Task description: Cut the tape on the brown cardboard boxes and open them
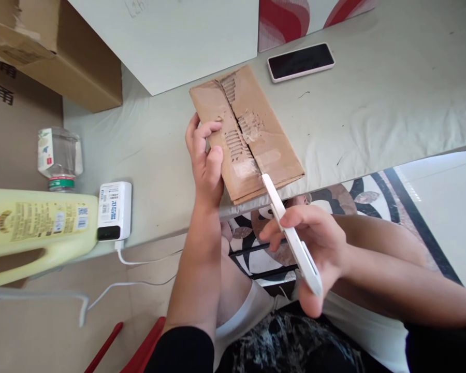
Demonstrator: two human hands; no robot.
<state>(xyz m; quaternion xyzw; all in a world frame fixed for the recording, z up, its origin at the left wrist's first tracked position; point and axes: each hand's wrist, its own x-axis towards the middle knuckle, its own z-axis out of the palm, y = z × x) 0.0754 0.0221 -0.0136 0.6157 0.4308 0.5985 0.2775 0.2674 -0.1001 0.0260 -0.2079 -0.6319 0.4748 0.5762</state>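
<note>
A flat brown cardboard box (pixel 272 140) lies tilted at the bench edge, with a dark seam along its length and torn patches that bare the corrugation. My left hand (pixel 207 160) grips its left edge, thumb and fingertips on the top face. My right hand (pixel 314 243) holds a slim white box cutter (pixel 295 243) between thumb and fingers. The cutter's front end is at the near end of the seam. Whether a blade is out cannot be made out.
A phone (pixel 301 62) lies at the back near a white box (pixel 186 36). On the left are a larger carton (pixel 89 62), a clear bottle (pixel 62 155), a yellow jug (pixel 42 228) and a white device (pixel 115 210) with a cable. The cloth-covered bench (pixel 392 88) runs right.
</note>
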